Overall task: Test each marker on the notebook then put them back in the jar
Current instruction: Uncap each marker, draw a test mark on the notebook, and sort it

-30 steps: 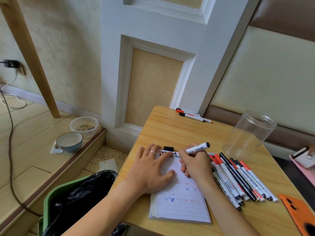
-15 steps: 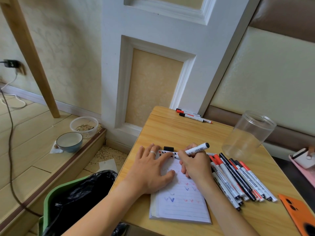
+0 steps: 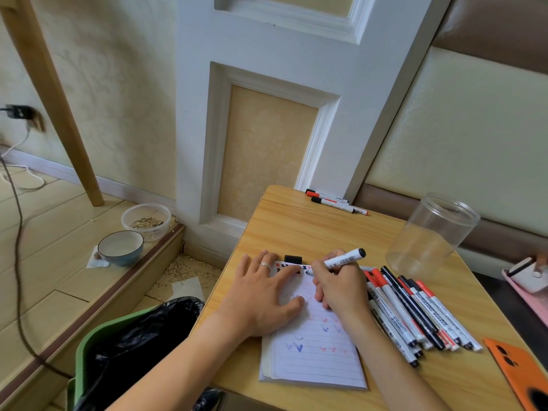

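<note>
Two bare hands work over a small white lined notebook point(image 3: 314, 348) lying on a light wooden table point(image 3: 296, 226). The left hand point(image 3: 264, 295), a silver ring on one finger, lies flat with spread fingers on the page's left half and pins it down. The right hand point(image 3: 341, 286) pinches a white whiteboard marker with a black end point(image 3: 341, 258), tilted up to the right, its tip meeting the top of the page beside the left fingertips; both hands hide most of the upper page. Blue and red tick marks show on the lower lines. A loose black marker cap point(image 3: 293, 258) sits on the table just beyond the notebook's top edge. Right of the notebook, touching the right forearm, lies a fanned heap of white markers with red and black caps point(image 3: 415, 315). Beyond it stands a clear plastic jar point(image 3: 430, 235), open at the top. Two more markers point(image 3: 335, 201) lie at the table's far edge against the white panelled wall. An orange phone case point(image 3: 522, 372) pokes in at the near right corner. Left of the table stands a green bin with a black liner point(image 3: 127, 342), and further off on the floor a blue-rimmed bowl point(image 3: 120, 247) and a clear tub of grain point(image 3: 146, 218).
</note>
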